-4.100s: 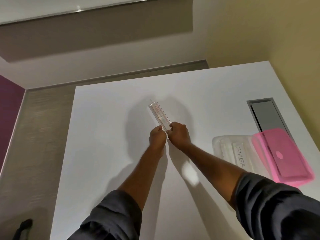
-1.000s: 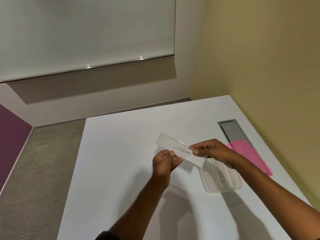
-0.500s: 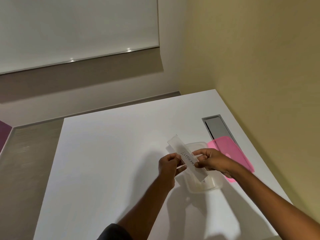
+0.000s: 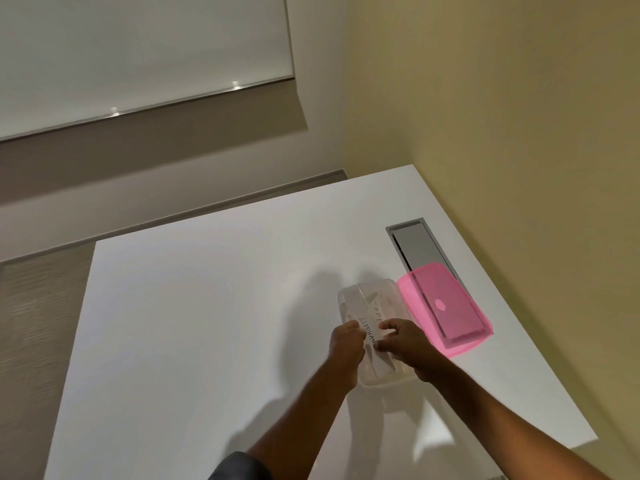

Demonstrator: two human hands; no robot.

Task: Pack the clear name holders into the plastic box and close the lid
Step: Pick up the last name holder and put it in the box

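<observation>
A clear plastic box (image 4: 348, 296) stands open on the white table (image 4: 207, 306), right of centre. Both hands grip a clear name holder (image 4: 367, 329) lettered ELEPHANT, held lengthwise inside the box. My left hand (image 4: 346, 342) pinches its left edge and my right hand (image 4: 403, 341) its right edge. Another name holder (image 4: 378, 311) with handwriting lies in the box beside it. The pink lid (image 4: 445, 308) lies flat on the table, touching the box's right side.
A grey metal cable hatch (image 4: 415, 242) is set into the table behind the pink lid. The table's right edge runs close along a yellow wall (image 4: 519, 133). Carpeted floor (image 4: 38, 306) lies beyond the left edge.
The ELEPHANT holder, held in the air above the box half a second ago, has turned lengthwise and come down into the box. Earlier both hands picked it up from the table's middle.
</observation>
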